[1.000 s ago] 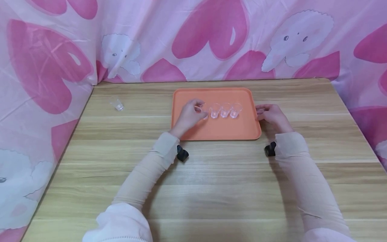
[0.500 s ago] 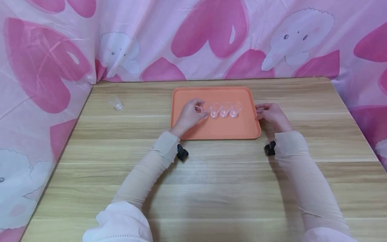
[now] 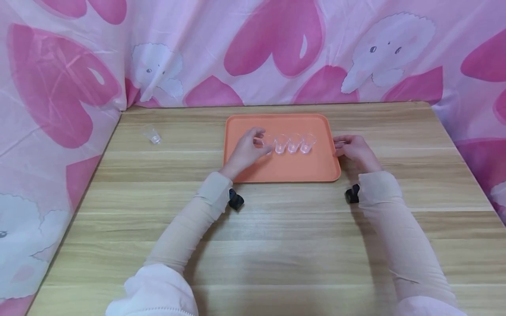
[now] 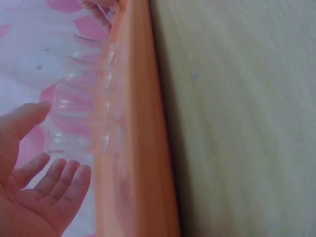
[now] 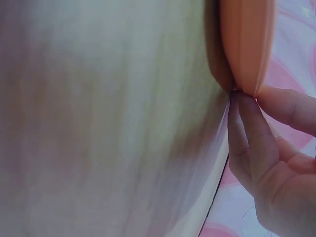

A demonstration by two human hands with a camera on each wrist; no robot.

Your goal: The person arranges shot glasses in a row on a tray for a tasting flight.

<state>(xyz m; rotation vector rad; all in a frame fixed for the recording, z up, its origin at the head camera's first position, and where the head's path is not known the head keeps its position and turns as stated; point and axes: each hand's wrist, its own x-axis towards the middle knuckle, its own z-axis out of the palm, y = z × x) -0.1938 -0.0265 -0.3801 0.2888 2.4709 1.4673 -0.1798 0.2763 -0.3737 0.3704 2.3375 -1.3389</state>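
Observation:
Several small clear plastic cups (image 3: 280, 145) stand in a row on an orange tray (image 3: 292, 169). My left hand (image 3: 247, 151) is beside the leftmost cup (image 4: 69, 136), thumb and fingers spread apart. A gap shows between the fingers and this cup in the left wrist view. At the tray's right edge, my right hand (image 3: 357, 153) pinches the rim, with the thumb (image 5: 289, 104) on the upper side and fingertips at the underside. The right wrist view shows the tray's corner between them.
Another clear cup (image 3: 153, 136) is on the wooden table (image 3: 276, 245), far to the left of the tray. A pink patterned cloth (image 3: 205, 52) hangs behind the table and along its sides. Black wrist cameras (image 3: 236, 199) jut from both sleeves.
My left hand has let go of the leftmost cup and shifted slightly left. The right hand keeps its place at the tray, and the cups have not visibly moved.

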